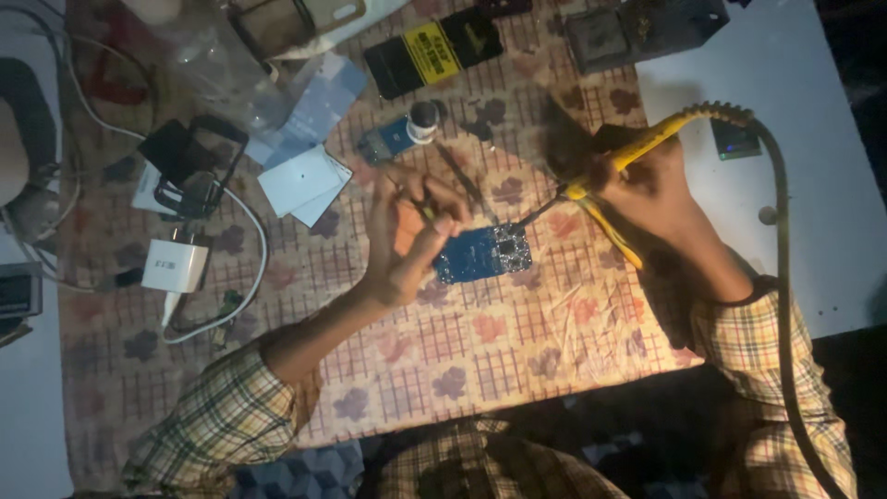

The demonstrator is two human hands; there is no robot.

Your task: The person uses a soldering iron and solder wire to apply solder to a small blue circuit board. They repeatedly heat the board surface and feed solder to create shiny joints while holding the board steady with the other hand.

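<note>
Left fingers: my left hand [407,231] pinches thin tweezers [418,199], fingertips closed on them.
Right fingers: my right hand [647,189] is wrapped tight round a yellow soldering iron [637,152].
Circuit board: blue board [482,253] lies just below my left fingertips; the iron's tip meets its upper right edge.
Beyond my left hand: white charger [174,266] on the patterned cloth [480,342].

A matt woven cloth [517,342] printed with checks and leaves covers the counter at frame centre. On it lies a blue circuit board [482,253] with glinting metal parts. At right, a soldering iron [605,176] shows a smooth yellow plastic grip and dark metal tip. At left sit a glossy white plastic charger [174,265] and white paper cards [303,180].
</note>
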